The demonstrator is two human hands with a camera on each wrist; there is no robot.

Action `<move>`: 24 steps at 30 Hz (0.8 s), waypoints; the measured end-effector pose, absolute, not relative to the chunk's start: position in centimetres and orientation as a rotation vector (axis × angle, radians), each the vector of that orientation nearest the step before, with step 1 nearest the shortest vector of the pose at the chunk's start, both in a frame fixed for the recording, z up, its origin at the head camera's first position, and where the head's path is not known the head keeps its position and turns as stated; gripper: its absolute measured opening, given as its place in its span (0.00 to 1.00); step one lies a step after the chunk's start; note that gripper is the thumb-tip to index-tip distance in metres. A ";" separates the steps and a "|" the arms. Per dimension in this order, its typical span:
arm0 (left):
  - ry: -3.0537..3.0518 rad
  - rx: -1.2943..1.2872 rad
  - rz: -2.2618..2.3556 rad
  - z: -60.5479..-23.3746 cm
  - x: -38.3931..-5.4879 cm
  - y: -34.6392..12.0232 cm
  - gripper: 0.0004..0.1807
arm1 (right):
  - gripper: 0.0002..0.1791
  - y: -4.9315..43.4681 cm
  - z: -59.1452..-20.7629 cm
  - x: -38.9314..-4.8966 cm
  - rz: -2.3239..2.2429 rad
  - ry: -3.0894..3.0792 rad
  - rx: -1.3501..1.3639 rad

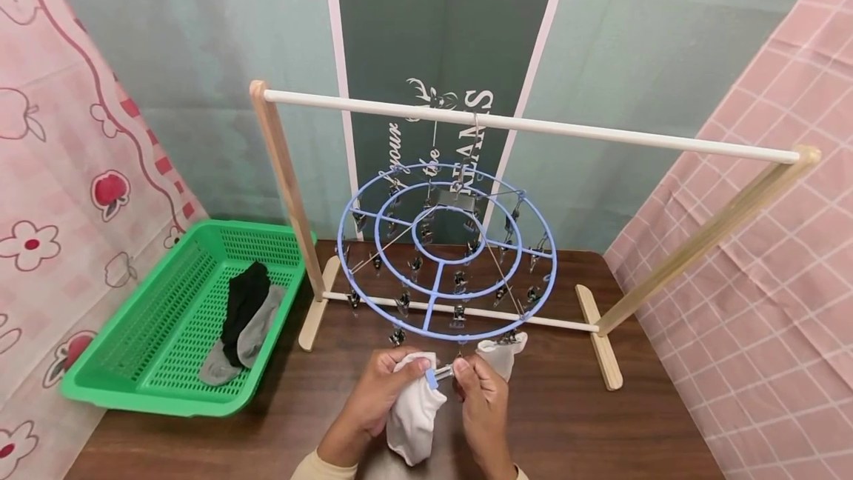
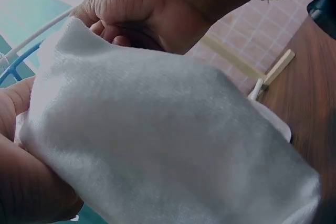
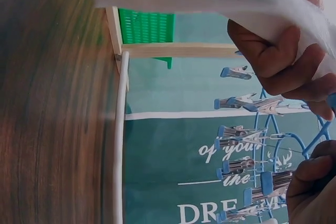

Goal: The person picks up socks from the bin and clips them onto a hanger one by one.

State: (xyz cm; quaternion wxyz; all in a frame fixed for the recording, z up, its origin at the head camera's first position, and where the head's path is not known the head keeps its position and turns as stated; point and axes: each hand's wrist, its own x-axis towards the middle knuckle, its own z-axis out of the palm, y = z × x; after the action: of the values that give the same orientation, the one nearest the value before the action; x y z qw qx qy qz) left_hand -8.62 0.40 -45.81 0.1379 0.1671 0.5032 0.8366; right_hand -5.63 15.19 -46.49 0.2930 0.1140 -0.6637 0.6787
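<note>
In the head view my left hand [image 1: 376, 395] holds a white sock [image 1: 415, 424] near its cuff, thumb in front, with the toe end hanging down. My right hand [image 1: 483, 402] pinches the metal end of a clip [image 1: 443, 372] whose blue tip lies against the cuff; whether it bites the cloth, I cannot tell. This clip is at the front edge of a round blue drying hanger [image 1: 548, 272]. Another white sock [image 1: 504, 358] hangs from the hanger just beyond my right hand. The sock's cloth [image 2: 157, 129] fills most of the left wrist view and hides the clip there.
A green basket [image 1: 80, 385] at the left holds a black sock [image 1: 245, 302] and grey socks [image 1: 261, 326]. The hanger hooks onto the white rod [image 1: 600, 133] of a wooden stand [image 1: 283, 169]. More metal clips [image 3: 239, 165] dangle from its rings. Wood-grain table [image 1: 653, 435] lies beneath.
</note>
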 end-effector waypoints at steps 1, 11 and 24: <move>1.456 0.488 2.411 -45.8 -8.6 0.3 0.19 | 0.17 15.2 -46.6 -5.6 1.798 -1.770 0.308; 1.667 0.656 2.269 -45.3 -8.8 -0.5 0.13 | 0.20 15.1 -46.9 -5.5 1.724 -1.824 0.299; 1.731 0.722 2.202 -45.0 -8.7 -0.1 0.13 | 0.19 16.1 -46.9 -5.6 1.785 -1.914 0.300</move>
State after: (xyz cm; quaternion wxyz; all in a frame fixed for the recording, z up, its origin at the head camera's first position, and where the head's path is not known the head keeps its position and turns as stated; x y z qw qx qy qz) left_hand -8.69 -0.11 -44.98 0.1245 0.2478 0.5938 0.7553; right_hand -5.58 16.13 -46.93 0.2508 0.1103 -0.7034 0.6559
